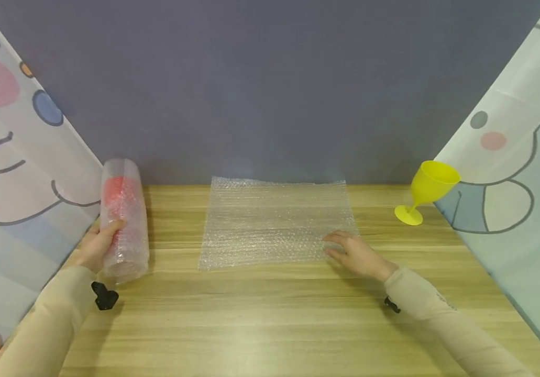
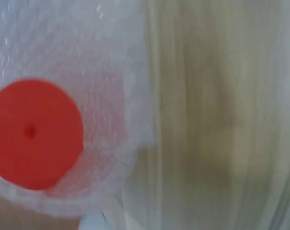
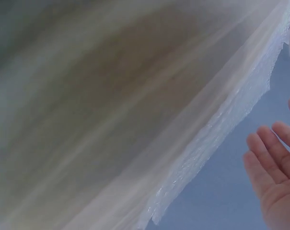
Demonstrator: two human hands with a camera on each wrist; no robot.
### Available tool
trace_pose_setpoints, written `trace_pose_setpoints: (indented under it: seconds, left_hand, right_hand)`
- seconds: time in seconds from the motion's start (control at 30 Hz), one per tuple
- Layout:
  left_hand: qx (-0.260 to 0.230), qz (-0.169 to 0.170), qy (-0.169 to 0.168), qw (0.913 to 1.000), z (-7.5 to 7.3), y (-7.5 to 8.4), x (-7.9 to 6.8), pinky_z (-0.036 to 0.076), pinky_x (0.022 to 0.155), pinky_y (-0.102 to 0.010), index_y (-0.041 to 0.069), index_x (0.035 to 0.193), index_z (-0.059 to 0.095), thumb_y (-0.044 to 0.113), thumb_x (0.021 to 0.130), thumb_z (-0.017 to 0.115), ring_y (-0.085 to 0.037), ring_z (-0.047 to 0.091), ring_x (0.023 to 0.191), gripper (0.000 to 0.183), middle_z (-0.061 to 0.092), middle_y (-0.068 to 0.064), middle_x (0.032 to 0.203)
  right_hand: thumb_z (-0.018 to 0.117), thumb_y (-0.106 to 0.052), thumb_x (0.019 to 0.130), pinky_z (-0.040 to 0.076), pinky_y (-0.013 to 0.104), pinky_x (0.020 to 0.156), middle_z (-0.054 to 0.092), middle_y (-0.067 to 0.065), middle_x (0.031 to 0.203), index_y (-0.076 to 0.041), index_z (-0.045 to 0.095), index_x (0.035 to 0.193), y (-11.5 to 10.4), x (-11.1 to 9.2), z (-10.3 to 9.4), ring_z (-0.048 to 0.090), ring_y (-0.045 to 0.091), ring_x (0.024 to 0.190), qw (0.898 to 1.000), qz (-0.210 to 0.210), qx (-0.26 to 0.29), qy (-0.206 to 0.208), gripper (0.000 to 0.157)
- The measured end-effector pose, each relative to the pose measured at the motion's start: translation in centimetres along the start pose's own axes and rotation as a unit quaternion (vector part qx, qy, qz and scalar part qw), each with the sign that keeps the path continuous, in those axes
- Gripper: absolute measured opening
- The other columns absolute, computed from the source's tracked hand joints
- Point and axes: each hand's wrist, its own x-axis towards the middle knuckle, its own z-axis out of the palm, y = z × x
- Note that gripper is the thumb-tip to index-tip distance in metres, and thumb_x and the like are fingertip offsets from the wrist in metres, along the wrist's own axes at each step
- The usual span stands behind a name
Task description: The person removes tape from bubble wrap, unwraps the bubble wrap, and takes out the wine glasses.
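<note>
My left hand (image 1: 96,245) grips a bubble-wrap bundle (image 1: 127,235) at the left of the table, thumb across its front. Something red (image 1: 115,189) shows through the wrap. In the left wrist view a red round disc (image 2: 37,136) with a small dark centre faces out from the end of the wrap. A flat sheet of bubble wrap (image 1: 270,214) lies mid-table near the back edge. Over its right front corner hovers my right hand (image 1: 356,255), fingers loosely extended and holding nothing; the right wrist view shows the hand (image 3: 279,177) with fingers apart from the sheet (image 3: 216,139).
A yellow plastic goblet (image 1: 432,182) stands upright on the wooden table (image 1: 251,324) at the back right. A grey wall (image 1: 270,89) rises behind the table. Cartoon-printed panels (image 1: 510,157) flank both sides, the left one close to the wrapped bundle.
</note>
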Motion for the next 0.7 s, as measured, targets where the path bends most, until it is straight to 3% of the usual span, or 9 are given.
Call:
trace_pose_setpoints:
  seconds: [0.1,0.23,0.4,0.7]
  left_hand:
    - [-0.067,-0.022,-0.008,0.9975,1.7,0.6,-1.4,0.053,0.063,-0.024,0.006,0.137,0.025,0.054,0.081,0.058,-0.002,0.054,0.068,0.081,0.05,0.013,0.08]
    - [-0.115,-0.024,-0.055,0.9916,4.1,1.7,-3.4,0.053,0.068,-0.023,0.009,0.137,0.023,0.052,0.083,0.058,-0.002,0.055,0.073,0.078,0.051,0.015,0.082]
    - [-0.132,-0.008,-0.096,0.9865,7.0,2.4,-5.8,0.053,0.072,-0.024,0.015,0.124,0.032,0.049,0.086,0.056,-0.003,0.057,0.077,0.057,0.055,0.014,0.083]
    - [-0.14,0.012,-0.187,0.9722,11.7,2.9,-8.9,0.051,0.083,-0.034,0.012,0.137,0.021,0.046,0.09,0.052,-0.01,0.058,0.091,0.066,0.054,0.006,0.103]
  right_hand:
    - [0.061,-0.018,0.088,0.042,0.051,0.098,0.059,0.017,0.121,-0.001,0.059,0.118,0.3,0.1,0.1,0.053,0.034,0.114,1.0,-0.006,0.002,0.009,0.035]
    - [0.062,-0.016,0.087,0.043,0.052,0.096,0.06,0.018,0.118,0.0,0.06,0.115,0.4,0.2,0.2,0.054,0.035,0.111,1.0,-0.011,0.001,0.019,0.033]
    - [0.061,-0.017,0.087,0.04,0.055,0.098,0.057,0.021,0.121,0.001,0.059,0.117,0.1,0.1,0.3,0.051,0.038,0.115,1.0,0.002,-0.002,0.009,0.035]
    - [0.062,-0.017,0.087,0.043,0.051,0.097,0.06,0.019,0.118,0.0,0.059,0.116,-0.4,0.2,0.4,0.055,0.036,0.111,1.0,0.0,-0.008,0.024,0.034]
